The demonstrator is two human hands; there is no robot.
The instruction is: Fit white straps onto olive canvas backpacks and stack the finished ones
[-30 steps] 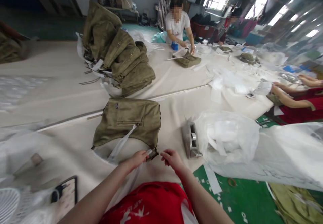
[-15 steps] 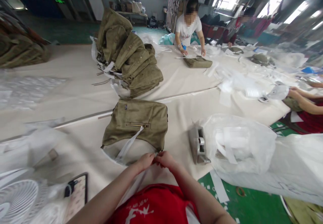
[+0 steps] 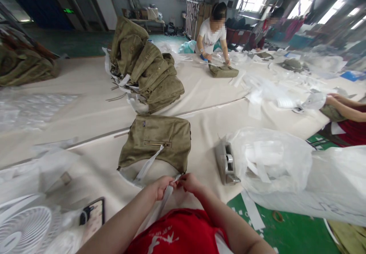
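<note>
An olive-green canvas bag (image 3: 160, 132) lies on the table in front of me, with a zipped pocket and a pale curved lower part. From its zipper pull hangs a white strip (image 3: 149, 166). At the bag's lower right corner my left hand (image 3: 165, 186) is closed on a second white strip (image 3: 166, 200), which trails down toward my red apron. My right hand (image 3: 189, 182) is close beside it, fingers pinched on the same strip near the bag's corner. The fingertips partly hide where the strip meets the bag.
A tape dispenser (image 3: 228, 164) stands to the right, beside a clear plastic bag (image 3: 271, 166) of white scraps. A fan (image 3: 25, 227) and a phone (image 3: 95, 216) are at lower left. Stacked olive bags (image 3: 148, 67) lie beyond the seam. Across the table a co-worker (image 3: 213, 32) handles another bag.
My left hand has shifted slightly left and turned, so more of the white strip shows below it. My right hand stays by the bag's corner. The camera view has shifted a little.
</note>
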